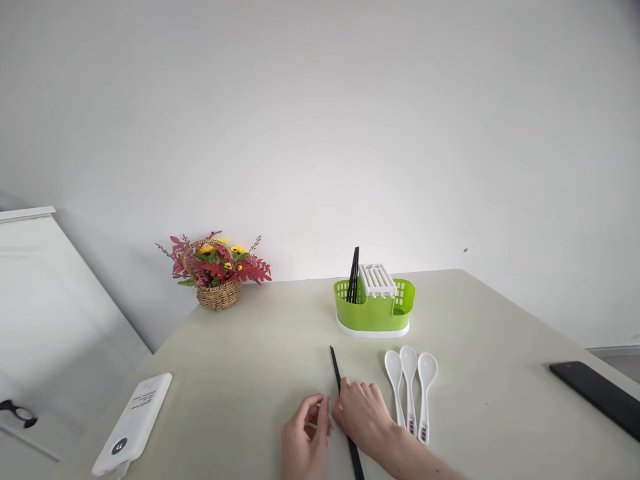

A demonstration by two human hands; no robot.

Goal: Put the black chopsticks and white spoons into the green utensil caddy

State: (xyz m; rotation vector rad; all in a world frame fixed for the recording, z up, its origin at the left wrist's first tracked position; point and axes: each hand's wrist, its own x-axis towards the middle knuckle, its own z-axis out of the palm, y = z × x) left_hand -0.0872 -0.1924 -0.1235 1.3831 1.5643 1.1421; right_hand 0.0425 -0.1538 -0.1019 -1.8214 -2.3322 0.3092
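A pair of black chopsticks (335, 367) lies slantwise on the table, its near end running to the bottom of the view. My right hand (364, 412) is closed over the middle of this pair from above, hiding part of it. Just to the left, my left hand (307, 432) has its fingers curled in and the thumb against them, apart from the chopsticks; I see nothing in it. Three white spoons (409, 365) lie side by side right of my right hand, their bowls pointing away from me.
Further back stands a green cutlery basket (373, 313) with a white base and white slotted top piece (378, 280); several black chopsticks (353, 277) stand in it. A flower basket (219, 295) is at the back left. A white power bank (134, 421) lies left, a black phone-like slab (600, 395) right.
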